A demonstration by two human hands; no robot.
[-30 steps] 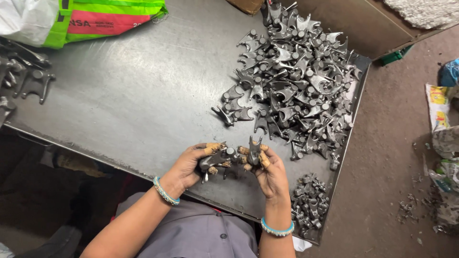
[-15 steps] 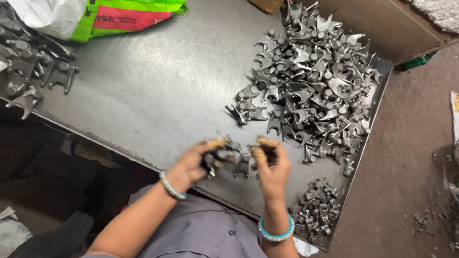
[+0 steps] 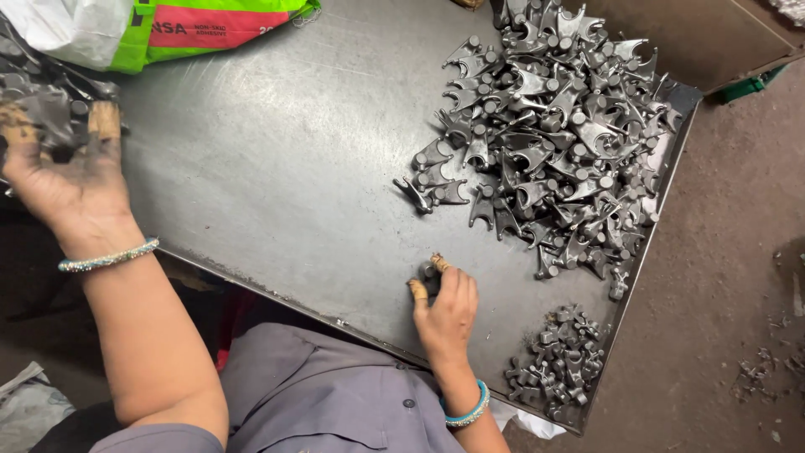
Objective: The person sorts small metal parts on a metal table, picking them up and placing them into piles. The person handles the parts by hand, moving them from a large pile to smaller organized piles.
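Observation:
My left hand (image 3: 71,172) reaches far left over a heap of dark forged metal parts (image 3: 46,105) at the table's left edge. Its taped fingertips are spread among the parts, and whether it grips one is unclear. My right hand (image 3: 446,309) rests near the front edge of the steel table (image 3: 277,168), its taped fingers closed on a small dark metal part (image 3: 429,275). A big pile of the same fork-shaped parts (image 3: 553,126) lies at the far right, well beyond my right hand.
A smaller pile of parts (image 3: 558,365) sits in the table's front right corner. A green and white sack (image 3: 201,23) lies at the back left. A brown cardboard box (image 3: 713,33) stands at the back right, with dirt floor (image 3: 738,252) to the right.
My hands were together at the front edge working on parts. My left hand has swung out to the left heap, while my right hand stays low at the front with one part.

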